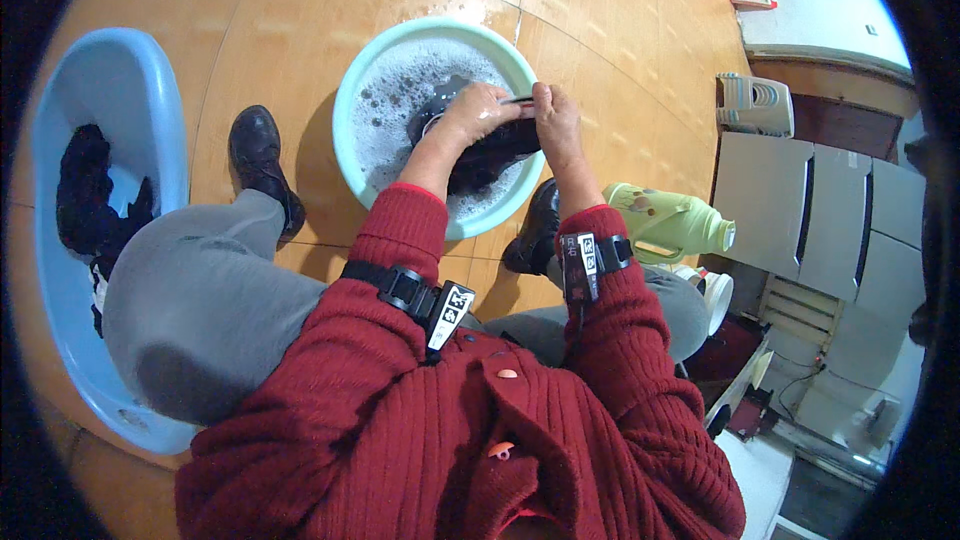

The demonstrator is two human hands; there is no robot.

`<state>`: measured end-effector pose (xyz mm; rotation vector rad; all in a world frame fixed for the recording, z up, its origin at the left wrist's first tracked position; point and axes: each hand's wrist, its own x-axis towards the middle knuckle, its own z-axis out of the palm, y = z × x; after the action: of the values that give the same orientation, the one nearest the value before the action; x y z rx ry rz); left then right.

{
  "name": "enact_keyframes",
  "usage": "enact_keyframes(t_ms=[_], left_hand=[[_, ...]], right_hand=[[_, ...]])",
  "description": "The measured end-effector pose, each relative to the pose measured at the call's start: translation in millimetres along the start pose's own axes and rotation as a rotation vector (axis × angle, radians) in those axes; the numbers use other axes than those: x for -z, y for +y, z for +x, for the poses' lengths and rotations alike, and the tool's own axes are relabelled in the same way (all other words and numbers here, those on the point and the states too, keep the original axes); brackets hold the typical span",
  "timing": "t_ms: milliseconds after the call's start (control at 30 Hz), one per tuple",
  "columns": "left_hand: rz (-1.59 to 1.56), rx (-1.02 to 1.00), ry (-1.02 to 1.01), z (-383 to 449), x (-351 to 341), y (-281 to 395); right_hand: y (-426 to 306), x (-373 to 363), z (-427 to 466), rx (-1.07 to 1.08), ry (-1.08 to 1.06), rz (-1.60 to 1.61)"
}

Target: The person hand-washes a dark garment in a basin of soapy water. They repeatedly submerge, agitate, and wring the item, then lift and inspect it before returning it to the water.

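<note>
A round, pale green basin [343, 127] of foamy, dark water [382, 82] stands on the floor before me. Over its right half, my left hand [478, 114] grips a dark wet cloth [491, 157], which hangs down into the suds. My right hand [556, 116] holds the same cloth at the basin's right rim, fingers bent around its edge. Between the two hands a narrow light and red strip shows along the cloth's upper edge. The lower part of the cloth is hidden in the water.
A long blue tub [169, 97] at my left holds dark clothes [90, 195]. A light green thermos jug [660, 221] and a white bucket [718, 300] stand by my right leg. Grey cabinets [761, 202] line the right side. Water drops wet the tiled floor [600, 52].
</note>
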<state>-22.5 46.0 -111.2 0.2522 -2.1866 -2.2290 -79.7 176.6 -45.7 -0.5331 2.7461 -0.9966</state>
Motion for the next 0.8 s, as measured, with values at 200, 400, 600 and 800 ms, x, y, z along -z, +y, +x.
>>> enact_keyframes(t_ms=[200,400,600,800], left_hand=[[0.075,-0.073,0.197,0,9,11],[0.168,-0.122,0.171,-10,1,40],[-0.203,-0.126,0.202,-7,6,86],[-0.223,-0.236,0.121,-6,11,154]], right_hand=[[16,-4,-19,0.061,-0.089,-0.030],[53,-8,-29,0.026,-0.051,-0.152],[27,18,-24,0.077,-0.244,0.483],[-22,72,-17,0.150,-0.209,0.562]])
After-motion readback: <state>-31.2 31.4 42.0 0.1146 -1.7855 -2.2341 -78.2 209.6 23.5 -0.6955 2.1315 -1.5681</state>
